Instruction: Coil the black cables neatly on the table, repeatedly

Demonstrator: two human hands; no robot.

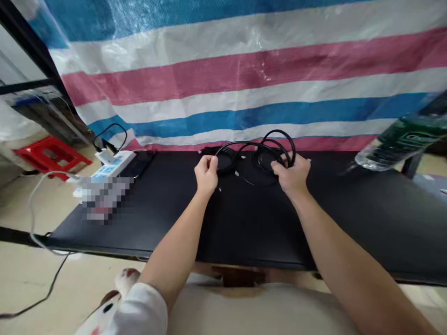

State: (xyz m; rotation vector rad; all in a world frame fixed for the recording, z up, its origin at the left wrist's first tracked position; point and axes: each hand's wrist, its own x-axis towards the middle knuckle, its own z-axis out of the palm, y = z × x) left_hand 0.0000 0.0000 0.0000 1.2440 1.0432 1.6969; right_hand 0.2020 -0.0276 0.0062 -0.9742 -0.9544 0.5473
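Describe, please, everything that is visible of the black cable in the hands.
The black cable is slim, smooth and glossy, as if plastic-coated. The right hand grips its loose, uneven loops; a single strand arches across to the left hand, pinched between thumb and fingers. It is over the black tabletop; its ends are unclear.

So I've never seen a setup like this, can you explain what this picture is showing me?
There's no machine here: these are a person's bare hands, seen by a camera worn on their head, looking forward and down. The left hand pinches a stretch of black cable; the right hand grips its loops. On the black tabletop, a coil of black cable lies behind the left hand; I can't tell whether it joins the held one. A white power strip sits at the left, a plastic bottle at the right. Behind hangs a striped sheet.
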